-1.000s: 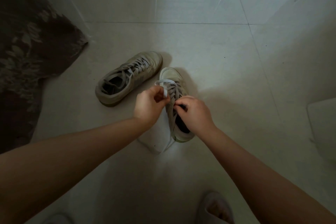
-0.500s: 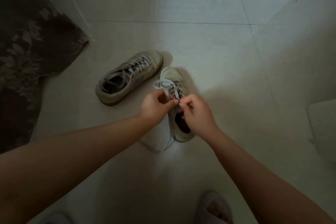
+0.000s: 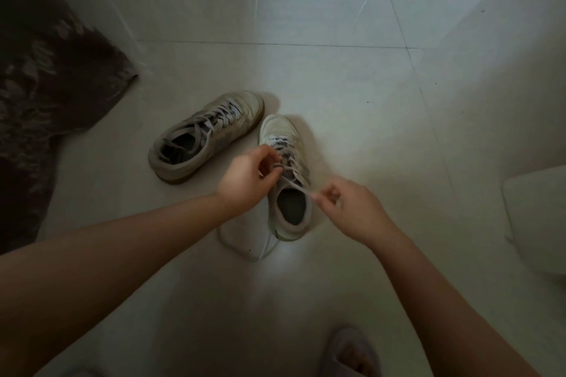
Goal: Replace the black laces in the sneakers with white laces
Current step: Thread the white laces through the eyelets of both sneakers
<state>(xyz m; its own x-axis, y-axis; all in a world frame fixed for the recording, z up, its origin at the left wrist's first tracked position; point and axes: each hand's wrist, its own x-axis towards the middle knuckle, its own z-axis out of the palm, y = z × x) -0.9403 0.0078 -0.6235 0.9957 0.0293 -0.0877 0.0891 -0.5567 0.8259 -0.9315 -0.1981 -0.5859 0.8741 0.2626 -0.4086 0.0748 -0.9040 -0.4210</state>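
Left hand (image 3: pixel 245 176): fingers curled, pinching a bend of white lace (image 3: pixel 295 185) over the upper eyelets. Right hand (image 3: pixel 352 208): pinching the same lace's free end, drawn taut to the right of the collar. Near sneaker (image 3: pixel 286 180): upright on the floor (image 3: pixel 337 86), flat woven lace crossed through most eyelets; top rows apparently left to finish, then tying. Slack lace (image 3: pixel 242 246) looped on the tile behind the heel. Far sneaker (image 3: pixel 205 135): just beside it, toe angled away, fully laced in a pale lace, judged complete. Uppers soft, scuffed; tile glossy, hard.
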